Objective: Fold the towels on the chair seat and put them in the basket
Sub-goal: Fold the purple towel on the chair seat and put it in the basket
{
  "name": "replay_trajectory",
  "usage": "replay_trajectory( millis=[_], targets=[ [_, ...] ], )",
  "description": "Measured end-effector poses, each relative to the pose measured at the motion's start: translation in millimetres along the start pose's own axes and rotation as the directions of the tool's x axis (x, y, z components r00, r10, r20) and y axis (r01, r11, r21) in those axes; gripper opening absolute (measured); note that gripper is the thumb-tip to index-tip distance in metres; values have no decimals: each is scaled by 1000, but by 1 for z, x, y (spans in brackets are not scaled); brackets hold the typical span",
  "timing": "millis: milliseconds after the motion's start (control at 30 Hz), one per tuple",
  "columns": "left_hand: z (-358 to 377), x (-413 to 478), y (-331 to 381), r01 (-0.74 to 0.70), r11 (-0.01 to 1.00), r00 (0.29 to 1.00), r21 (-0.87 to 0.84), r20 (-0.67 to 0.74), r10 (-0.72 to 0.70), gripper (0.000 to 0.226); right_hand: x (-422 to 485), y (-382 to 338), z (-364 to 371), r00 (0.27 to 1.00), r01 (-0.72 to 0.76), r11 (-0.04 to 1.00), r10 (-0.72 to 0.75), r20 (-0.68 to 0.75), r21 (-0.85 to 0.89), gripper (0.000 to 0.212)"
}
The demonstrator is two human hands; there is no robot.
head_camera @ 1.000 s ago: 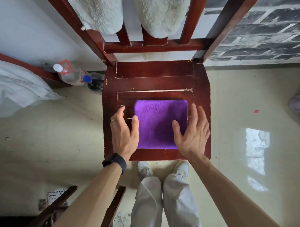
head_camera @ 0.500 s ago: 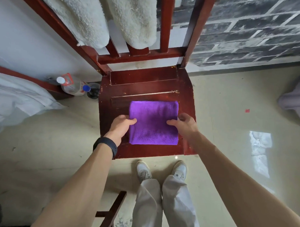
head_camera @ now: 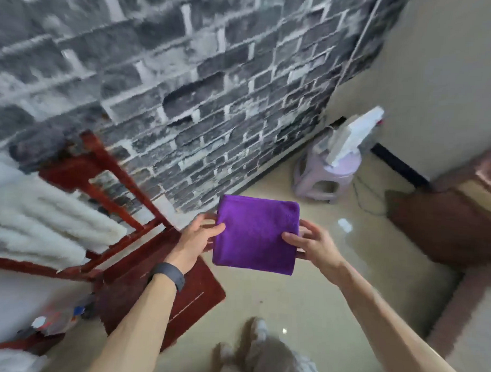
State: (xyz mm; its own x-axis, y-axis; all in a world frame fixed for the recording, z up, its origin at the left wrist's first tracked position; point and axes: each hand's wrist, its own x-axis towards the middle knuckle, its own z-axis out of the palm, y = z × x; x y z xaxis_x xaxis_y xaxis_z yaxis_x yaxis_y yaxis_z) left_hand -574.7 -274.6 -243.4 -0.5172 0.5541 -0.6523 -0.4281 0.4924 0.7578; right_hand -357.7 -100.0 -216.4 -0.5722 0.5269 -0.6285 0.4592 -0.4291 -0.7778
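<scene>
No readable text, label, brand, number or sign anywhere in view.

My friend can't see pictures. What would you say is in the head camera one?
A left hand and a right hand hold a folded purple towel in the air, each pinching one side edge. A red wooden chair stands at the lower left by a grey brick wall, and a lilac plastic stool sits on the floor beyond.
</scene>
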Motion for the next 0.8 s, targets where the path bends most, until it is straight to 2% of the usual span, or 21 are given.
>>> replay_trajectory(
  millis=[67, 133, 267, 367, 500, 633, 800],
  targets=[
    [67, -16, 61, -77, 995, 987, 59, 148, 68, 20, -49, -30, -58, 984, 97, 991, -82, -157, 90, 34],
    [139, -29, 107, -148, 982, 953, 113, 282, 111, 21, -96, -47, -118, 940, 188, 968, -129, -317, 166, 35],
    [293, -56, 171, -286, 940, 830, 186, 538, 146, 26, -178, -51, -233, 813, 338, 919, -177, -555, 202, 35],
    [410, -76, 192, -330, 921, 739, 206, 663, 116, 22, -214, -34, -318, 706, 416, 878, -148, -693, 236, 37],
    [549, -83, 200, -349, 906, 672, 239, 738, 64, 23, -236, -10, -426, 625, 497, 807, -78, -777, 318, 43],
    [656, -88, 205, -383, 875, 681, 298, 731, 49, 32, -245, -2, -516, 590, 523, 767, -11, -807, 372, 41],
    [747, -71, 214, -389, 849, 683, 358, 731, 5, 34, -238, -2, -604, 577, 531, 755, 10, -816, 385, 32]
  ],
)
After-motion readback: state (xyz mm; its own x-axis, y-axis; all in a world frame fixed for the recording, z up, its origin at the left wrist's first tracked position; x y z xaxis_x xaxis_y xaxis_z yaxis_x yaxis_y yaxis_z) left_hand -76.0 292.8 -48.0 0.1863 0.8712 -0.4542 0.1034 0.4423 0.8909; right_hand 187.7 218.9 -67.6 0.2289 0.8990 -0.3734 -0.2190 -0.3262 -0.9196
